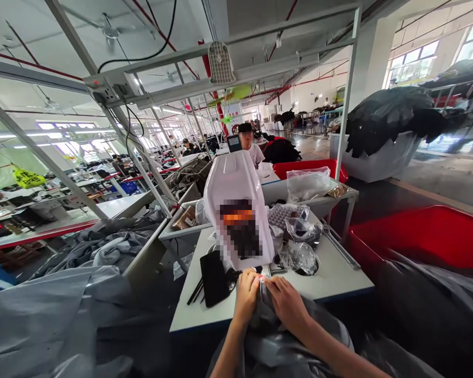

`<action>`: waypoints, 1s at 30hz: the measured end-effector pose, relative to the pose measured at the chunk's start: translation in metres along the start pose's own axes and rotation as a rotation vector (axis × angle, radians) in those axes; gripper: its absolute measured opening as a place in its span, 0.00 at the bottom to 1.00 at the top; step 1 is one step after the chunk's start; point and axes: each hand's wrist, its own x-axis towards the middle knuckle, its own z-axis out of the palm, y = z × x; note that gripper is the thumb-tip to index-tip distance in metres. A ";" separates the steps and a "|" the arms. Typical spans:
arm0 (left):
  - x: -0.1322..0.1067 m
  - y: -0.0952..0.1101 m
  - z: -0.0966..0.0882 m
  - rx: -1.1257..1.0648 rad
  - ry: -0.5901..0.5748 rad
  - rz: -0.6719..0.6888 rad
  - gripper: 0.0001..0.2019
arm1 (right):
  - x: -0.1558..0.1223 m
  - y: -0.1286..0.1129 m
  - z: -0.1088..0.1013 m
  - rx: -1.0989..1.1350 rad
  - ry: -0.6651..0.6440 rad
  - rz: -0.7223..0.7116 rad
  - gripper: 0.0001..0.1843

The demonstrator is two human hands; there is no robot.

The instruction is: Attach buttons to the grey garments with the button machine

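Note:
My left hand point(246, 295) and my right hand point(288, 301) are close together at the front edge of the white table point(205, 311). The fingers of both are closed on the upper edge of a grey garment point(265, 302), whose kind I cannot make out. A small red spot shows between the fingertips. The rest of the garment hangs down toward my lap. Just beyond the hands stands a tall white machine point(236, 176), its front partly blurred out. A dark flat tablet-like object point(214, 278) lies on the table left of my left hand.
Clear plastic bags point(302, 257) lie on the table to the right, beside a metal bar point(341, 247). A red bin point(425, 236) stands at the right. Grey cloth point(59, 315) is heaped at the left. A metal frame post point(345, 100) rises beyond. A person point(256, 153) sits behind the machine.

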 end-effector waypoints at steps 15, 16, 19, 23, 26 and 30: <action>-0.003 0.000 -0.001 0.079 0.000 0.071 0.10 | -0.009 0.022 -0.034 0.014 0.008 0.182 0.21; -0.003 -0.001 -0.001 0.084 0.008 0.074 0.10 | -0.002 0.026 -0.038 -0.040 0.016 0.220 0.21; -0.003 -0.001 0.000 0.088 0.017 0.077 0.09 | 0.025 0.039 -0.044 -0.176 -0.069 0.268 0.19; -0.003 -0.001 0.000 0.069 0.006 0.076 0.10 | 0.055 0.055 -0.040 -0.315 -0.291 0.334 0.15; -0.003 0.000 -0.001 0.053 0.010 0.067 0.09 | 0.062 0.063 -0.032 -0.414 -0.347 0.365 0.14; -0.003 0.000 0.000 0.026 0.017 0.050 0.09 | 0.060 0.062 -0.029 -0.466 -0.344 0.315 0.16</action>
